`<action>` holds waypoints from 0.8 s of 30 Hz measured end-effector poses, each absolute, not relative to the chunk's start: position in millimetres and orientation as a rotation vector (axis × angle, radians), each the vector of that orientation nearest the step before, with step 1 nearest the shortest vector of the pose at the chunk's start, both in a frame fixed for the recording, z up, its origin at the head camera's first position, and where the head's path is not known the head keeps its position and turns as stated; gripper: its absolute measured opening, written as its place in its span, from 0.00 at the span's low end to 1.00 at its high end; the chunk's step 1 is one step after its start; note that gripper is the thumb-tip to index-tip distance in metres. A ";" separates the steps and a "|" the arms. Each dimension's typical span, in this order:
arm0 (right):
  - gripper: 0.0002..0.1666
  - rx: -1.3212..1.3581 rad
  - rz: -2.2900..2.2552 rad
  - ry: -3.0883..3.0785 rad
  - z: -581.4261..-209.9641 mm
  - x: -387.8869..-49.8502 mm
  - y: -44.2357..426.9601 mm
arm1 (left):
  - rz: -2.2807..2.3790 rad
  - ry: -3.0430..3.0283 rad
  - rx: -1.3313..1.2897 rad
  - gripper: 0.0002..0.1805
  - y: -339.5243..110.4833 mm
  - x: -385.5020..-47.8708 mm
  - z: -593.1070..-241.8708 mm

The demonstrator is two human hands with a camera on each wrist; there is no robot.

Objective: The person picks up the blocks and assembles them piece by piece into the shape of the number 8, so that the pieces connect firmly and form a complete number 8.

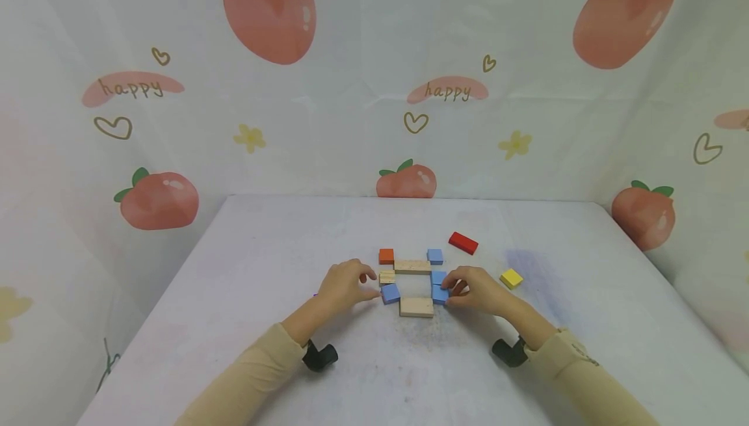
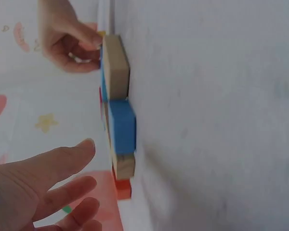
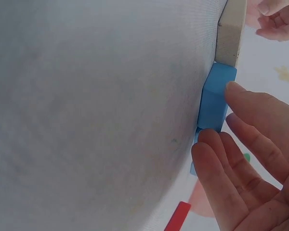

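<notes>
Wooden and coloured blocks lie flat in a rough rectangle on the table. At its near left corner sits a slightly turned blue block (image 1: 390, 293). My left hand (image 1: 346, 285) is beside this block, thumb and fingers apart, holding nothing. On the right side, my right hand (image 1: 475, 291) touches the near blue block (image 3: 216, 98) with its thumb. Its other fingertips lie by the join with a second blue block (image 1: 438, 277). A plain wooden block (image 1: 416, 307) forms the near side, a long wooden block (image 1: 412, 266) the far side.
A small wooden block (image 1: 387, 277) and an orange-red block (image 1: 386, 256) continue the left side. Another blue block (image 1: 435, 256) stands at the far right corner. Outside lie a red block (image 1: 463, 243) and a yellow block (image 1: 512, 279). A patterned cloth (image 1: 351, 101) hangs behind the table.
</notes>
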State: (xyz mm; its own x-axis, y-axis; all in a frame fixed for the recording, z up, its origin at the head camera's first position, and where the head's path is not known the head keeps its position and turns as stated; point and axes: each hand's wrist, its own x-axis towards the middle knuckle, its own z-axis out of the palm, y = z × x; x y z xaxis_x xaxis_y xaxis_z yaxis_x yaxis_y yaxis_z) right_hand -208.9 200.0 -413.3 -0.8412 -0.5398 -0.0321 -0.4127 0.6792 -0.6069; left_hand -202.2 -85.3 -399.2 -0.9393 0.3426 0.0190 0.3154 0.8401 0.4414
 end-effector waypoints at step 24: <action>0.13 -0.783 -0.910 2.692 -414.9 -209.3 202.1 | 0.784 2.686 0.564 0.26 -182.7 -202.9 -402.0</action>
